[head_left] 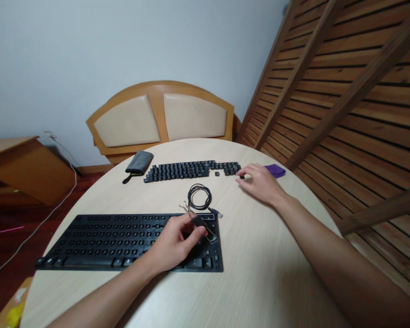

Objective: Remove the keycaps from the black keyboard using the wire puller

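Observation:
My left hand (176, 239) is closed around a keycap puller (198, 222) with a dark body, metal prongs at one end and wire loops at the other. It is over the right part of a black keyboard (102, 237), where most switches are bare and a few keycaps stay along the bottom row. Farther off, my right hand (258, 180) pinches a black keycap (242, 176) at the right end of the laid-out keycaps (179, 170). A single loose keycap (217, 173) lies just in front of those rows.
A coiled black USB cable (200, 197) lies behind the keyboard. At the back left of the round table (259, 273) is a grey pouch (140, 162); a folded purple cloth (276, 170) lies beyond my right hand. A slatted wooden screen (355, 91) stands close on the right.

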